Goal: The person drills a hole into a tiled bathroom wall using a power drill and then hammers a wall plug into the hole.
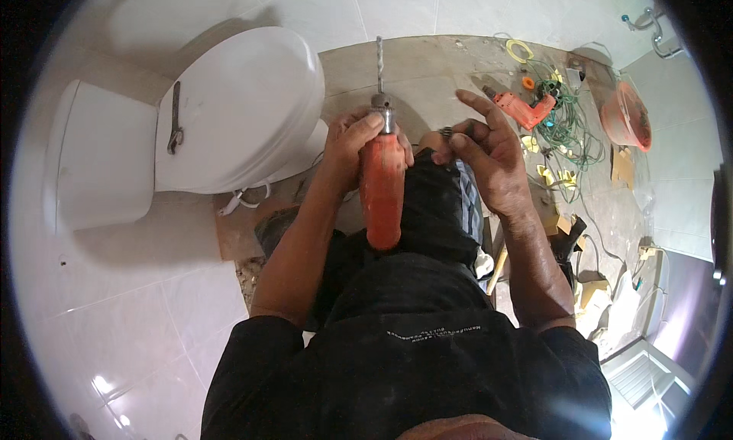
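Observation:
My left hand (pixel 357 140) is wrapped round the front of a red power drill (pixel 383 192), its thumb against the metal chuck (pixel 386 119). A long spiral drill bit (pixel 379 64) sits in the chuck and points away from me. To the right of the drill, my right hand (pixel 489 150) pinches a small dark ridged piece, which looks like a chuck key (pixel 447 133), between thumb and fingers, with the index finger stretched out. The key is apart from the chuck. The drill's rear end lies close to my dark clothing.
A white toilet (pixel 244 104) stands on the left, an adjustable wrench (pixel 176 119) on its lid. On the floor at right lie a second red drill (pixel 523 108), a tangled green cable (pixel 569 127) and yellow scraps. An orange bucket (pixel 626 118) stands by the right wall.

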`<move>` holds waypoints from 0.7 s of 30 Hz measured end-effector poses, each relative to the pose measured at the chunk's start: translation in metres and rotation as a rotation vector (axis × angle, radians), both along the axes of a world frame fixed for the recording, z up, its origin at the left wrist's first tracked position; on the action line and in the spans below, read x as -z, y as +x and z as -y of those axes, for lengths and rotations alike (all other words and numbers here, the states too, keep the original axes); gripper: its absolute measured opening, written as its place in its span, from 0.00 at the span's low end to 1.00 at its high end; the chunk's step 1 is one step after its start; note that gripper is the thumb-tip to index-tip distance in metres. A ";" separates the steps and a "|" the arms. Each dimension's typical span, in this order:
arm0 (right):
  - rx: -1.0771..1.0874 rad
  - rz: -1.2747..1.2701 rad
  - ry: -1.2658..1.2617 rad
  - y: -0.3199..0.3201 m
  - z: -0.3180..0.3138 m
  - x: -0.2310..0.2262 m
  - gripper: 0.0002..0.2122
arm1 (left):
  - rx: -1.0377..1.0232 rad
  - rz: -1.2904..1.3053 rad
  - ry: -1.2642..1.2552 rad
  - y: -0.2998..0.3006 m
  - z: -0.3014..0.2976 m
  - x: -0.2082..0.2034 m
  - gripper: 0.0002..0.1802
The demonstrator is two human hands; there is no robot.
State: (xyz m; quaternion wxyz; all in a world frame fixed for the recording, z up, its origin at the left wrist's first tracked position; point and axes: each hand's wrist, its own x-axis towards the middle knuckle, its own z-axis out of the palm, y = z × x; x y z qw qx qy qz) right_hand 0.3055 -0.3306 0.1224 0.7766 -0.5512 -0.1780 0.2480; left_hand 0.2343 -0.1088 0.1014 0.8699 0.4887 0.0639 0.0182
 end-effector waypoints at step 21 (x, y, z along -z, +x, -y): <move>-0.415 2.045 -0.133 0.015 -0.060 -0.092 0.12 | 0.096 0.014 0.172 -0.086 0.013 -0.050 0.21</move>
